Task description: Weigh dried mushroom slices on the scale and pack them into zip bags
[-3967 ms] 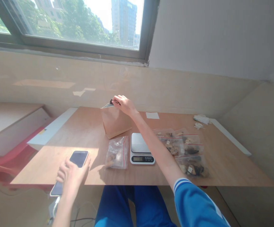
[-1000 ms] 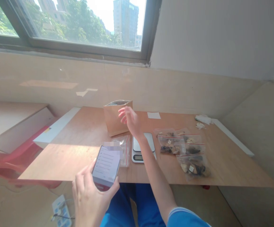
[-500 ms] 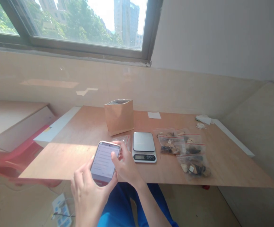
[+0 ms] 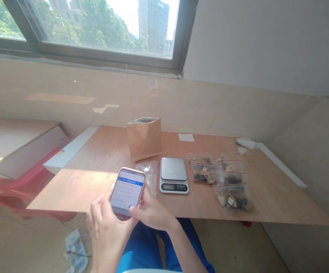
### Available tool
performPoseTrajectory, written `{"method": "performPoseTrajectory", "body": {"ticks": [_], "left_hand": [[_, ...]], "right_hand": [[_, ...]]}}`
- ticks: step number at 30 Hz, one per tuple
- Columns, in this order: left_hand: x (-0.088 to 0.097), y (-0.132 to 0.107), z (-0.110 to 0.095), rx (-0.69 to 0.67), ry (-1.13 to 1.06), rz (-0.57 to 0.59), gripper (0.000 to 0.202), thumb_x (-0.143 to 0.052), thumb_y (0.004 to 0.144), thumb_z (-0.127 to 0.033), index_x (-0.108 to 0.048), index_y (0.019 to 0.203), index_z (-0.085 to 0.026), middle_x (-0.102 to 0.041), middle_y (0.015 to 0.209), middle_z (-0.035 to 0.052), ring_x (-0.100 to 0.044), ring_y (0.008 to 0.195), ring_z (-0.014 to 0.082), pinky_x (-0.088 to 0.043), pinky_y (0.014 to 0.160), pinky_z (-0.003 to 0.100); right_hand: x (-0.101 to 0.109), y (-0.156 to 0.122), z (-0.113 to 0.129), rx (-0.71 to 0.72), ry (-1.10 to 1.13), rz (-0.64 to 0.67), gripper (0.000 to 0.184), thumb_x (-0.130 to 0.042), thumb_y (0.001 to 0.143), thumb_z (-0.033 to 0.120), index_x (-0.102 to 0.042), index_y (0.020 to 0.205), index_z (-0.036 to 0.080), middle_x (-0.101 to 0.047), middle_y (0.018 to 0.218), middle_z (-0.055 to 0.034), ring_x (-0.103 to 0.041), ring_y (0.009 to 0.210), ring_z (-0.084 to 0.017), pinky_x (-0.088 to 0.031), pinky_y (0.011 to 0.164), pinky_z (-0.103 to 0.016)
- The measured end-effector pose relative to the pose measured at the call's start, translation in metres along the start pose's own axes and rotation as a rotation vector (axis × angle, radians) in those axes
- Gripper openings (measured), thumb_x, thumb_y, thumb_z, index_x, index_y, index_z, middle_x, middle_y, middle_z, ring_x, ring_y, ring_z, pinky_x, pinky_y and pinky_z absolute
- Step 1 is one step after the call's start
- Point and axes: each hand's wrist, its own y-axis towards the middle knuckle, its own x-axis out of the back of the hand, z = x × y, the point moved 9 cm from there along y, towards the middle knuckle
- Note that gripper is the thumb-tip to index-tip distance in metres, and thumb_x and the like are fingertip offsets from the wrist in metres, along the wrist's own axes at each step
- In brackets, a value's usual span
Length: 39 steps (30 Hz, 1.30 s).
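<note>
My left hand [image 4: 105, 227] holds a smartphone [image 4: 127, 190] with a lit screen over the table's near edge. My right hand [image 4: 152, 213] cups the phone's right side, its thumb touching the lower screen. Behind the phone lies a clear zip bag [image 4: 150, 174] of dark pieces. A small digital kitchen scale [image 4: 173, 175] sits to its right with nothing on the pan. An open brown paper bag [image 4: 144, 138] stands upright farther back.
Several clear zip bags [image 4: 223, 179] of dried pieces lie right of the scale on the wooden table [image 4: 272, 197]. A white slip [image 4: 186, 137] and crumpled white scraps [image 4: 245, 144] are at the back. A power strip [image 4: 75, 252] lies on the floor.
My right hand left the paper bag and came back to the phone. My left hand lifted the phone off the table; the right thumb has slid down the screen.
</note>
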Motion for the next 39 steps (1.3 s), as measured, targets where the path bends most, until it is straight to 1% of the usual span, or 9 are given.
{"method": "performPoseTrajectory", "body": {"ticks": [6, 11, 16, 19, 23, 26, 31, 35, 39], "left_hand": [[0.002, 0.001, -0.004, -0.043, 0.030, -0.043, 0.070, -0.047, 0.067, -0.053, -0.045, 0.121, -0.009, -0.050, 0.105, 0.0179, -0.045, 0.105, 0.0367, -0.037, 0.090, 0.053], [0.005, 0.000, -0.005, -0.071, 0.035, -0.094, 0.068, -0.043, 0.070, -0.053, -0.046, 0.120, -0.007, -0.050, 0.103, 0.0189, -0.046, 0.105, 0.0372, -0.038, 0.089, 0.052], [-0.001, 0.000, -0.002, -0.037, 0.033, -0.045, 0.077, -0.044, 0.068, -0.064, -0.046, 0.121, -0.008, -0.050, 0.105, 0.0182, -0.045, 0.106, 0.0365, -0.036, 0.090, 0.052], [-0.009, 0.003, 0.004, -0.021, 0.054, -0.013, 0.081, -0.047, 0.066, -0.063, -0.044, 0.123, -0.006, -0.050, 0.106, 0.0191, -0.044, 0.108, 0.0359, -0.037, 0.090, 0.051], [-0.022, 0.015, 0.025, 0.025, 0.145, 0.017, 0.079, -0.053, 0.064, -0.057, -0.044, 0.122, -0.004, -0.051, 0.106, 0.0203, -0.046, 0.106, 0.0357, -0.039, 0.087, 0.047], [-0.036, 0.030, 0.054, 0.110, 0.229, 0.071, 0.081, -0.055, 0.063, -0.056, -0.045, 0.120, 0.000, -0.051, 0.105, 0.0239, -0.047, 0.105, 0.0385, -0.040, 0.085, 0.047], [-0.056, 0.063, 0.101, 0.214, 0.254, 0.180, 0.081, -0.052, 0.068, -0.057, -0.042, 0.120, 0.005, -0.045, 0.115, 0.0303, -0.043, 0.110, 0.0431, -0.037, 0.087, 0.052], [-0.065, 0.081, 0.128, 0.283, 0.311, 0.261, 0.082, -0.053, 0.067, -0.058, -0.042, 0.115, 0.008, -0.045, 0.117, 0.0315, -0.043, 0.112, 0.0438, -0.036, 0.091, 0.050], [-0.072, 0.086, 0.139, 0.295, 0.332, 0.338, 0.083, -0.049, 0.068, -0.061, -0.041, 0.113, 0.008, -0.044, 0.117, 0.0316, -0.042, 0.114, 0.0444, -0.035, 0.092, 0.049]], "right_hand": [[-0.002, 0.004, -0.002, 0.002, -0.007, -0.015, 0.061, -0.053, 0.077, 0.016, -0.029, 0.132, 0.025, -0.056, 0.110, -0.0046, -0.059, 0.088, -0.014, -0.048, 0.082, -0.031], [-0.002, 0.005, -0.002, 0.004, 0.006, -0.042, 0.060, -0.053, 0.077, 0.016, -0.028, 0.131, 0.026, -0.055, 0.113, -0.0048, -0.058, 0.092, -0.015, -0.048, 0.082, -0.030], [-0.001, 0.003, -0.001, 0.001, 0.054, -0.004, 0.048, -0.051, 0.082, 0.021, -0.031, 0.126, 0.023, -0.054, 0.117, -0.0060, -0.055, 0.103, -0.017, -0.045, 0.087, -0.033], [0.007, 0.002, -0.009, -0.045, 0.074, -0.005, 0.041, -0.050, 0.084, 0.026, -0.033, 0.122, 0.022, -0.058, 0.108, -0.0054, -0.058, 0.097, -0.016, -0.045, 0.083, -0.033], [0.036, -0.006, -0.025, -0.121, 0.008, -0.105, 0.035, -0.051, 0.084, 0.030, -0.040, 0.116, 0.021, -0.061, 0.093, -0.0025, -0.057, 0.077, -0.012, -0.044, 0.077, -0.032], [0.066, -0.018, -0.039, -0.173, -0.024, -0.200, 0.029, -0.050, 0.085, 0.034, -0.045, 0.109, 0.020, -0.062, 0.088, -0.0019, -0.055, 0.068, -0.011, -0.044, 0.073, -0.031], [0.109, -0.042, -0.067, -0.230, -0.069, -0.340, 0.026, -0.051, 0.082, 0.040, -0.052, 0.098, 0.019, -0.062, 0.083, -0.0023, -0.056, 0.065, -0.013, -0.044, 0.065, -0.030], [0.122, -0.051, -0.082, -0.236, -0.071, -0.392, 0.028, -0.049, 0.082, 0.041, -0.056, 0.097, 0.018, -0.062, 0.081, -0.0031, -0.055, 0.062, -0.012, -0.045, 0.064, -0.030], [0.119, -0.044, -0.085, -0.232, -0.050, -0.393, 0.027, -0.050, 0.081, 0.038, -0.059, 0.095, 0.016, -0.062, 0.083, -0.0042, -0.058, 0.067, -0.013, -0.047, 0.071, -0.032]]}}
